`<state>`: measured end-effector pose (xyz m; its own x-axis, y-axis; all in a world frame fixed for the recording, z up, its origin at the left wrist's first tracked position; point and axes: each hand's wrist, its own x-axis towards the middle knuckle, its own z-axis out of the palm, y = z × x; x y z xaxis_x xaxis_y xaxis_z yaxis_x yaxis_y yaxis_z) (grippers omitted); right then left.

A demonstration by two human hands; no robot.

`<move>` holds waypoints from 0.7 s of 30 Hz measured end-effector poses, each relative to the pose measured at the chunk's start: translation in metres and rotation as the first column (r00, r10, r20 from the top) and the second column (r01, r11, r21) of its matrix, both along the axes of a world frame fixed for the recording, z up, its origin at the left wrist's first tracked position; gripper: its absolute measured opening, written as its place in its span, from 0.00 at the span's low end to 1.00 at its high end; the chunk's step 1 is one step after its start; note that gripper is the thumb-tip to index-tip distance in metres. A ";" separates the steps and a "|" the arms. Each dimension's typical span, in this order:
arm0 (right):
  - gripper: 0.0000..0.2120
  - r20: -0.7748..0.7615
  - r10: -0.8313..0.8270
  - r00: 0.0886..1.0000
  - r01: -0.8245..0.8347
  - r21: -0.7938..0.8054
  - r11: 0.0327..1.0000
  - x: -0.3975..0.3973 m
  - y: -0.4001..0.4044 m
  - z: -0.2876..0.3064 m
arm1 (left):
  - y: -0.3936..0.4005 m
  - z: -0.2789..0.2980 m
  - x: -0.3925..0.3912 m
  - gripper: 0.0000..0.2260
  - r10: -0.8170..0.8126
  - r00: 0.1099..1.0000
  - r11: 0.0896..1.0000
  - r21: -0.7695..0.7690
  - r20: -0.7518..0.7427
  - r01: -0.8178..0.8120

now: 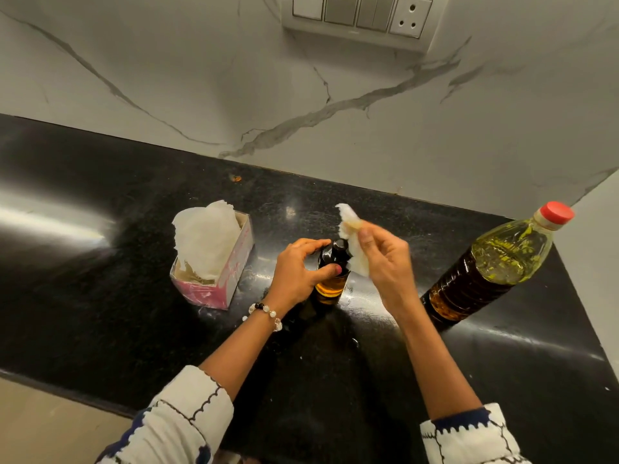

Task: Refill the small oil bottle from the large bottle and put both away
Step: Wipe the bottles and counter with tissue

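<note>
Black desk [100, 296]: left hand [294, 276] at mid-desk, fingers [331, 270] closed round the small oil bottle [331, 279], capped, upright. Right hand [385, 262] beside it pinches a tissue [351, 242] touching the cap. Large bottle [485, 269] stands near the right edge, capped; tissue box [217, 262] left.

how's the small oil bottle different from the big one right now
The small oil bottle has a black top; the large bottle has a red cap. The left hand grips the small one while the right hand holds a tissue against it; the large one stands untouched. Both stand on the black counter, closed, holding amber oil.
</note>
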<state>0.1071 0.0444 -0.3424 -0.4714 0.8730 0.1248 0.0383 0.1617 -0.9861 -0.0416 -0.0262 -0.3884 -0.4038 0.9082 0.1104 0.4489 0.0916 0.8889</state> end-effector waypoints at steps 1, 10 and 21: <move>0.21 0.066 0.112 0.992 -0.113 0.010 0.994 -0.002 -0.001 0.001 | 0.000 0.000 0.000 0.21 0.001 1.000 1.000 0.011 0.008 -0.001; 0.17 0.686 0.127 0.716 -0.539 0.427 0.726 -0.006 0.021 0.022 | 0.002 -0.001 -0.001 0.21 0.004 1.000 1.000 0.019 0.004 -0.004; 0.13 0.917 0.013 0.398 -0.798 0.339 0.498 -0.027 0.031 0.039 | 0.002 -0.001 -0.003 0.27 0.032 0.999 0.999 -0.016 -0.044 -0.033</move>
<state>0.0801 0.0757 -0.3037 -0.9408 0.3205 -0.1100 0.3324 0.9360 -0.1158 -0.0447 -0.0241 -0.3896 -0.4284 0.8964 0.1134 0.4839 0.1217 0.8666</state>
